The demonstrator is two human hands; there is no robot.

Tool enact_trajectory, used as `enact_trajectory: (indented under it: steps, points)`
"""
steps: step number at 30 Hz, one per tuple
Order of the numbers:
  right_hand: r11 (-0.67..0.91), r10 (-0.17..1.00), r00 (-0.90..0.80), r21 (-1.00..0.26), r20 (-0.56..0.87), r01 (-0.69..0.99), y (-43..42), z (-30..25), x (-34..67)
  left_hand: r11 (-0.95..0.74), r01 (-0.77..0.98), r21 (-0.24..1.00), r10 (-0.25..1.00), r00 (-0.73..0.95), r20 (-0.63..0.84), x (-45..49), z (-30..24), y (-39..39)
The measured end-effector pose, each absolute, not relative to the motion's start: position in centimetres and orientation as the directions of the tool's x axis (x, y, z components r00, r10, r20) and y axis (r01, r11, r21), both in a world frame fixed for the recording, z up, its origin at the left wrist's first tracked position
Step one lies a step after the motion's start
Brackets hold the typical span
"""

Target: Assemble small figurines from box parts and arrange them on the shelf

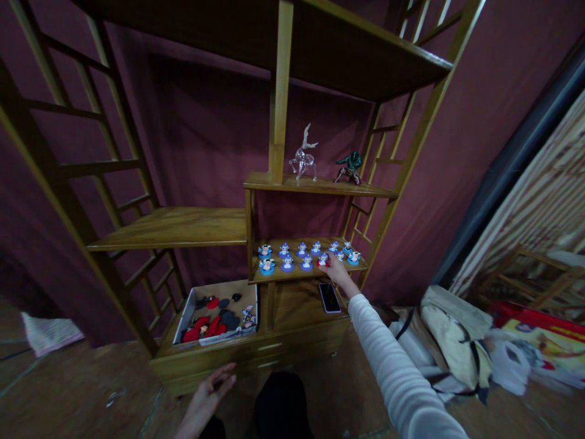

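Note:
Two rows of small figurines stand on the lower right shelf (pixel 297 275). Most are purple-and-white figurines (pixel 287 263) on round bases; blue-based figurines (pixel 267 266) stand at the row ends. My right hand (pixel 337 271) reaches in from the right, its fingers closed around a small figurine (pixel 323 260) with a red base in the front row. My fingers hide part of that figurine and of those behind it. Low in front of the cabinet, my left hand (pixel 211 390) is held in the air, fingers apart, with nothing in it.
An open cardboard box (pixel 216 332) with red and black pieces sits on the bottom shelf, left of a phone (pixel 329 298). Above stand a clear deer figure (pixel 304 160) and a green-caped figure (pixel 350 166). Bags (pixel 457 335) lie on the floor at right.

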State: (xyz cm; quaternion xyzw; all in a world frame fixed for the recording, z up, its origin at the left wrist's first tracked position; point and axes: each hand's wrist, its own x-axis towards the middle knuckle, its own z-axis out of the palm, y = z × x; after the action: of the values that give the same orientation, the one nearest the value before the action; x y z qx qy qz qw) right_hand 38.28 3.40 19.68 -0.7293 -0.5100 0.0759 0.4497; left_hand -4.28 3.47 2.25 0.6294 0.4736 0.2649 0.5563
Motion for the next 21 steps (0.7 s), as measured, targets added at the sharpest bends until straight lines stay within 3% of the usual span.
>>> enact_trajectory:
  steps: [7, 14, 21]
  points:
    - [-0.002, 0.779, 0.458, -0.728, 0.429, 0.686, 4.6, 22.7, 39.1, 0.042, 0.301, 0.953, 0.881, 0.439, -0.178, -4.7, 1.6, 4.2]
    - [-0.15, 0.909, 0.337, -0.562, 0.245, 0.813, 5.5, 22.9, 39.2, 0.064, 0.3, 0.952, 0.882, 0.43, -0.195, -4.5, 1.6, 4.1]
    - [-0.176, 0.872, 0.366, -0.488, 0.327, 0.855, 7.1, 24.5, 39.5, 0.102, 0.293, 0.951, 0.875, 0.428, -0.226, -4.2, 2.4, 3.8]
